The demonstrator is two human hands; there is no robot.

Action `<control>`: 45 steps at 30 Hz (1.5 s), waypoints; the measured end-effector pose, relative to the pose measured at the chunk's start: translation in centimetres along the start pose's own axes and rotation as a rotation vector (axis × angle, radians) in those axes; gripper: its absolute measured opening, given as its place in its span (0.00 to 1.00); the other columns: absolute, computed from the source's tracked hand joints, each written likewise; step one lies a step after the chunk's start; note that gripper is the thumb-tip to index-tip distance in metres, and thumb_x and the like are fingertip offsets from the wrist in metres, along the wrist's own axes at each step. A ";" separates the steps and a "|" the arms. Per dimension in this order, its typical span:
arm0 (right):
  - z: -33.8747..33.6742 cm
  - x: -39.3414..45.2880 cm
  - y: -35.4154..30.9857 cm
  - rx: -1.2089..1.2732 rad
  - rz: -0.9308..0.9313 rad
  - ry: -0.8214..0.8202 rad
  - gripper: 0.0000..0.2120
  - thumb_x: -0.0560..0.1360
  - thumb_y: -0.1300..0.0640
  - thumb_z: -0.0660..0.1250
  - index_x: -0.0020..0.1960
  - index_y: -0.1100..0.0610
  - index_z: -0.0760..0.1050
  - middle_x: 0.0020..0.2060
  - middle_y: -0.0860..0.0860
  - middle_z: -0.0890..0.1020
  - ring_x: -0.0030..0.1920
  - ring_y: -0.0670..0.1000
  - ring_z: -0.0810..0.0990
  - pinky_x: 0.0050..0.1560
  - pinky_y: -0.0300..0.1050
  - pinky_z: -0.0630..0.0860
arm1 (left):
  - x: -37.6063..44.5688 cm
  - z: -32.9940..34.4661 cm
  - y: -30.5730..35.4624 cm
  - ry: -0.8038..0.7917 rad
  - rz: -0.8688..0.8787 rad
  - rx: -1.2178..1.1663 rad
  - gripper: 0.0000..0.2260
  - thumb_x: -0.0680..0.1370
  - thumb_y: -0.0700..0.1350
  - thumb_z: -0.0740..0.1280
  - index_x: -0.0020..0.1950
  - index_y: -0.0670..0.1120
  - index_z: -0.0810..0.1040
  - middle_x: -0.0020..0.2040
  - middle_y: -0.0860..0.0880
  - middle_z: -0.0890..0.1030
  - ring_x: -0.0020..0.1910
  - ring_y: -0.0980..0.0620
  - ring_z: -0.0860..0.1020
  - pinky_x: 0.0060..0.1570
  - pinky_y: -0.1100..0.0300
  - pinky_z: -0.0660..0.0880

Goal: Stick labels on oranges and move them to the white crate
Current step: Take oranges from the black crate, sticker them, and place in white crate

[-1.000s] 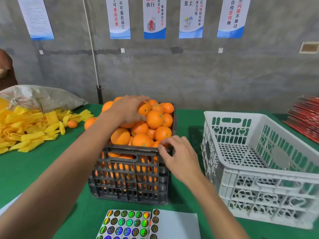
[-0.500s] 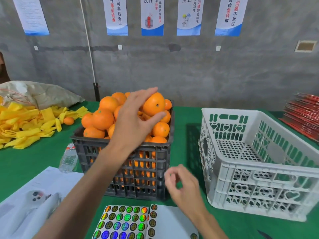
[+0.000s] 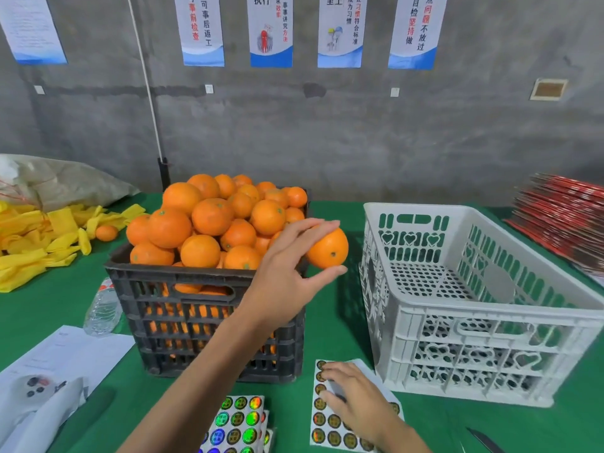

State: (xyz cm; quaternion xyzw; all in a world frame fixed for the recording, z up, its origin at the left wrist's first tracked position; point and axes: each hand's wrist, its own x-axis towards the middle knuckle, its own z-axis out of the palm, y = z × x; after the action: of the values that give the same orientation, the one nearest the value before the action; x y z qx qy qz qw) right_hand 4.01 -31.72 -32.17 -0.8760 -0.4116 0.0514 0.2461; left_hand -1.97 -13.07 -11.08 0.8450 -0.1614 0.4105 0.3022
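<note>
The white crate [image 3: 483, 299] sits empty at right, the heaped black crate [image 3: 209, 322] at centre, the left hand [image 3: 287, 276] pinching an orange [image 3: 328, 248] between them — loosely enough to drop it — while the right hand [image 3: 353, 403], fingers curled, picks at the label sheet [image 3: 330, 429], where a sticker might tear.

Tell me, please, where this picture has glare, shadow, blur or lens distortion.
Head view: the hologram sticker sheet shows rainbow glare; the white crate casts a shadow on the green table toward the black crate; the right hand is slightly blurred; the wall cord curves from the wide-angle lens.
</note>
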 end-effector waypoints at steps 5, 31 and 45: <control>0.4 2.4 0.5 0.092 0.138 0.049 0.25 0.81 0.42 0.63 0.74 0.53 0.72 0.63 0.43 0.71 0.64 0.42 0.68 0.72 0.38 0.64 | 3.1 1.1 -1.3 -0.132 -0.136 -0.021 0.29 0.74 0.55 0.77 0.73 0.58 0.73 0.70 0.58 0.73 0.69 0.60 0.71 0.68 0.63 0.69; 0.2 6.2 1.3 0.443 0.459 0.301 0.11 0.79 0.59 0.68 0.39 0.55 0.82 0.49 0.49 0.81 0.46 0.48 0.83 0.54 0.47 0.82 | 4.9 0.8 -4.4 -0.177 -0.477 -0.504 0.25 0.72 0.49 0.80 0.67 0.58 0.77 0.67 0.53 0.78 0.60 0.53 0.81 0.60 0.56 0.79; -16.7 9.8 -12.6 0.738 -0.060 0.991 0.12 0.84 0.51 0.64 0.57 0.54 0.85 0.53 0.47 0.83 0.55 0.42 0.81 0.53 0.35 0.76 | 5.0 0.9 -4.1 0.056 -0.483 -0.638 0.25 0.71 0.43 0.81 0.65 0.49 0.77 0.59 0.44 0.83 0.56 0.47 0.84 0.56 0.52 0.82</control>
State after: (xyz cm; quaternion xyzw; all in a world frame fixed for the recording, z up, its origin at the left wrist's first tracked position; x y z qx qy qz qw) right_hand 6.55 -24.13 -10.52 -0.6410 -0.2279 -0.2295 0.6961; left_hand 3.73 -10.59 -9.14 0.7107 -0.0693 0.2800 0.6416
